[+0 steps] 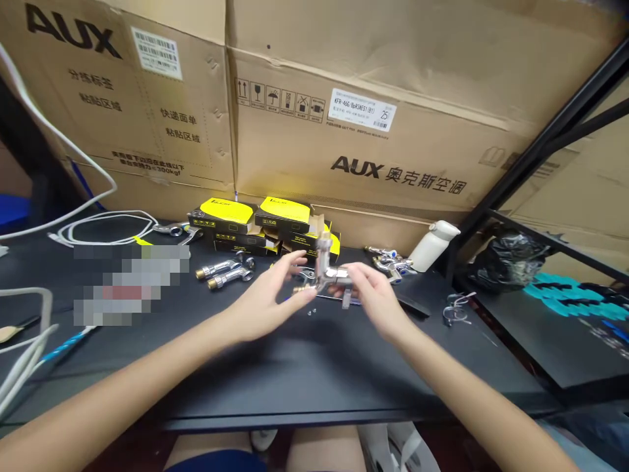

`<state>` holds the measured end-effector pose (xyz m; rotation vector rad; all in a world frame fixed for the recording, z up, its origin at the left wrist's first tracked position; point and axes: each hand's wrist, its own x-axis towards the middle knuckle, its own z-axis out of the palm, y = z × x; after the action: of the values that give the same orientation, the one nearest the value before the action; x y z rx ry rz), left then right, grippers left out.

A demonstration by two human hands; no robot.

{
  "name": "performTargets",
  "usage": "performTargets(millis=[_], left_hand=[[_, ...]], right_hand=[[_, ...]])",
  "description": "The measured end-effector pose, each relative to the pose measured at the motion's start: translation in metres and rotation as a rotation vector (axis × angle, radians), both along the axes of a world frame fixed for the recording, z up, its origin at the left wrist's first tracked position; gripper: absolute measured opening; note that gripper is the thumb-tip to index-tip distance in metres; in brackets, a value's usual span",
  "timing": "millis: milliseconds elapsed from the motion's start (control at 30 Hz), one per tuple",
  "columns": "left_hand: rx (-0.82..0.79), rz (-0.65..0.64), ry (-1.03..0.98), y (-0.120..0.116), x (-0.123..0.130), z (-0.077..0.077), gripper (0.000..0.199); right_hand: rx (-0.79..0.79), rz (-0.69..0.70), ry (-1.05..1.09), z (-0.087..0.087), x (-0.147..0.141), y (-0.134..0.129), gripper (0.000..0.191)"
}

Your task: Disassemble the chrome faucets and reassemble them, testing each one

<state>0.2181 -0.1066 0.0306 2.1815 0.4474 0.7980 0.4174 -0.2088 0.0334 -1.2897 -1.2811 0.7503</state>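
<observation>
Holding chrome fitting (337,276) by its body w/ my R hand (377,295), L hand (260,303) wide; prob hefty, stiff, slick, best gripped there

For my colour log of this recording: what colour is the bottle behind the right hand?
White; the bottle shows best in the head view.

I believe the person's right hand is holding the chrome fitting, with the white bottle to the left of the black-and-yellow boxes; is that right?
Not quite: the head view shows the white bottle to the right of the black-and-yellow boxes. The right hand does hold the chrome fitting.
</observation>
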Motion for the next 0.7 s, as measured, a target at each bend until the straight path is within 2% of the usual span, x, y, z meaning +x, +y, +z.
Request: performTargets(millis=[100,167,233,300,367,400,467,533,600,700], left_hand=[[-0.394,-0.213,0.105,-0.010,0.012,0.002,0.037],[-0.596,-0.219,0.131,-0.004,0.014,0.002,0.035],[-0.732,-0.136,0.091,0.008,0.010,0.002,0.036],[-0.855,-0.058,0.020,0.022,0.003,0.002,0.034],[-0.987,-0.072,-0.046,0.034,-0.005,0.002,0.031],[-1.030,-0.096,-0.065,0.038,-0.008,0.001,0.030],[-1.065,-0.149,-0.079,0.042,-0.012,0.000,0.028],[-1.059,-0.190,-0.078,0.041,-0.015,-0.004,0.026],[-1.049,-0.218,-0.093,0.037,-0.017,-0.008,0.031],[-1.021,-0.273,-0.081,0.028,-0.020,-0.013,0.037]], right_hand=[[-0.068,0.167,0.059,-0.007,-0.029,-0.018,0.025],[-0.065,0.167,-0.048,-0.007,-0.022,-0.026,0.024],[-0.037,0.017,-0.316,-0.007,0.006,-0.032,0.027],[-0.016,-0.244,-0.671,-0.012,0.048,-0.036,0.029],[-0.099,-0.370,-0.938,-0.023,0.094,-0.041,0.028],[-0.147,-0.394,-1.036,-0.030,0.115,-0.043,0.028],[-0.186,-0.429,-1.068,-0.043,0.146,-0.048,0.025],[-0.204,-0.402,-1.059,-0.050,0.160,-0.053,0.022],[-0.209,-0.356,-1.025,-0.047,0.156,-0.055,0.022],[-0.142,-0.331,-0.818,-0.024,0.118,-0.054,0.027]])
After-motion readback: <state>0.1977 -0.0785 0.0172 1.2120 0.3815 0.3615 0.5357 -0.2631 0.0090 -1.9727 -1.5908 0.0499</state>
